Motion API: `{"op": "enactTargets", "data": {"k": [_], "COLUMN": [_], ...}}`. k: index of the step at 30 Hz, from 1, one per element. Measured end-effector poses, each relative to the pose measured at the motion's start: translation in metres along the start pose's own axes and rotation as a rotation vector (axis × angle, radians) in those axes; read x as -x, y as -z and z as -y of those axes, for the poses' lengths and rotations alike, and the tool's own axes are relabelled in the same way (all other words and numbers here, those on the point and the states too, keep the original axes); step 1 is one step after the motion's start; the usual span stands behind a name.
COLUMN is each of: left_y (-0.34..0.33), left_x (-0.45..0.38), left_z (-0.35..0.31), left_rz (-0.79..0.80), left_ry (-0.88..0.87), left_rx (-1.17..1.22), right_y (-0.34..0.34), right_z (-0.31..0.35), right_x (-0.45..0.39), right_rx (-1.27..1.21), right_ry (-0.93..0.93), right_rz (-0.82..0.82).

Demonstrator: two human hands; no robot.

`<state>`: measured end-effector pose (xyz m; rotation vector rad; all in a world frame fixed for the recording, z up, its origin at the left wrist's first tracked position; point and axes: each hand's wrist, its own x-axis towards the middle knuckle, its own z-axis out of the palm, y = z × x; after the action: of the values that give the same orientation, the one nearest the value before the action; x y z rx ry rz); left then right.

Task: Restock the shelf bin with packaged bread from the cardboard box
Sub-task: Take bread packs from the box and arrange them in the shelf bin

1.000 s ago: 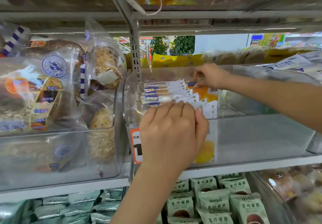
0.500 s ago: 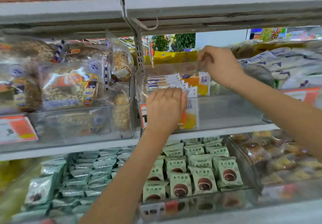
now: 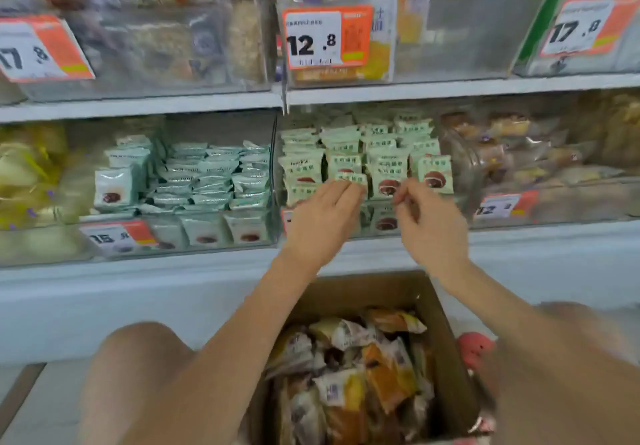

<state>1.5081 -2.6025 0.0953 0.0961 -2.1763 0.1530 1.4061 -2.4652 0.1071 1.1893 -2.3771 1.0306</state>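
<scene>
A brown cardboard box [image 3: 446,347] stands low in front of me, filled with several orange, yellow and white packaged breads [image 3: 360,368]. High on the shelf, the clear bin [image 3: 450,46] with the 12.8 price tag holds a few white and orange bread packs [image 3: 381,28] at its left end. My left hand [image 3: 322,222] and my right hand [image 3: 429,226] hang in the air in front of the lower shelf, between the bin and the box. Both have loosely relaxed fingers and hold nothing.
The lower shelf carries bins of pale green snack packs [image 3: 367,164], silver-green packs [image 3: 207,174] and brown buns [image 3: 519,146]. Neighbouring upper bins bear 17.8 tags [image 3: 38,49]. A white shelf base [image 3: 173,292] runs behind the box. My knees flank the box.
Both hands have left the bread packs in the upper bin and dropped down to the lower shelf level. My view has tilted down, bringing the cardboard box into sight.
</scene>
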Motion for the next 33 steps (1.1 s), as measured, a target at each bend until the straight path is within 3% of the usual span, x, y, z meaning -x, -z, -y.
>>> {"op": "enactTargets", "data": {"k": [6, 9, 11, 17, 20, 23, 29, 33], "left_y": [-0.007, 0.000, -0.001, 0.009, 0.011, 0.005, 0.000, 0.005], "left_x": [0.147, 0.202, 0.218, 0.263, 0.272, 0.278, 0.274, 0.254], "left_z": [-0.040, -0.053, -0.060, -0.051, -0.049, -0.057, -0.067, -0.067], "left_rz": [0.753, 0.879, 0.921, 1.255, 1.333, 1.446, 1.396, 1.360], "left_ry": [0.434, 0.600, 0.612, 0.785, 0.979, 1.000, 1.053, 0.984], "left_rx": [0.144, 0.114, 0.097, 0.067, 0.104, 0.162, 0.081, 0.077], "right_y": [-0.081, -0.103, -0.111, -0.129, -0.135, -0.137, -0.139, -0.146], "right_z": [-0.068, -0.077, -0.076, -0.067, -0.056, -0.043, -0.029, -0.021], "right_x": [0.114, 0.159, 0.184, 0.218, 0.218, 0.227, 0.249, 0.237], "right_rx": [0.268, 0.430, 0.417, 0.346, 0.313, 0.214, 0.071, -0.250], "right_ry": [-0.178, -0.234, -0.224, -0.262, -0.275, -0.302, -0.314, -0.558], "right_rz": [0.778, 1.284, 1.479, 1.369, 1.362, 1.314, 1.201, 1.055]}}
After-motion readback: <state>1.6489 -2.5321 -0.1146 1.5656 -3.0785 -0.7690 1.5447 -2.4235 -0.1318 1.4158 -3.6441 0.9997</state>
